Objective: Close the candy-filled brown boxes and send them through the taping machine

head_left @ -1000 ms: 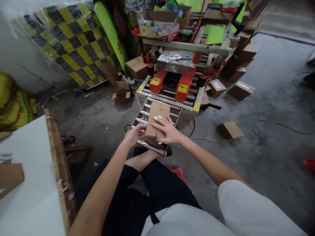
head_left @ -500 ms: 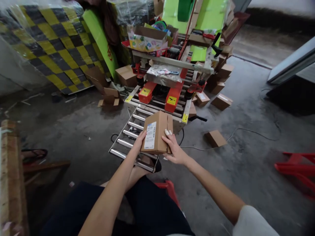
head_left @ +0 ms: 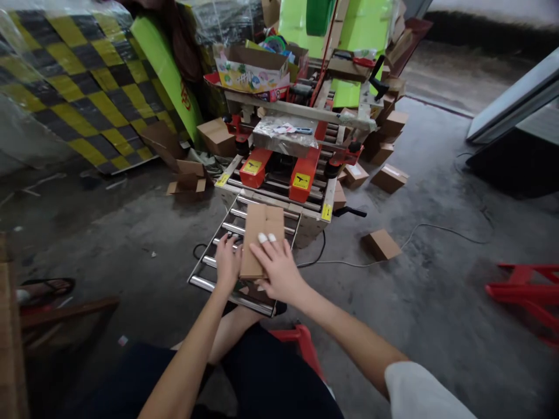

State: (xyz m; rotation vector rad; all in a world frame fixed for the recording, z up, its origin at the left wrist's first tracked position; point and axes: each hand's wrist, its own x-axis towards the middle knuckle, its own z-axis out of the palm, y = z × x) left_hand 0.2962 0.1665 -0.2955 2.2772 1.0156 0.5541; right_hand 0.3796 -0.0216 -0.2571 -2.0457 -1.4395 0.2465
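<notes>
Cardboard box has turned seam-up beneath the right fingers.

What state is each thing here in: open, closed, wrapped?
Carton over the rollers: top flaps folded down.
Right hand: fingers spread on the carton's top.
Left hand: beside the carton; contact unclear.
Printed box: open on top.
Brown floor box at left: flaps open.
Yellow-and-black stack: plastic-wrapped.

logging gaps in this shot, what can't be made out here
Underside of cardboard box: head view, hidden by its top.
Palm of right hand: head view, hidden by its back.
Print on yellow sticker: head view, too small.
Rest of red frame: head view, cut off by right edge.
</notes>
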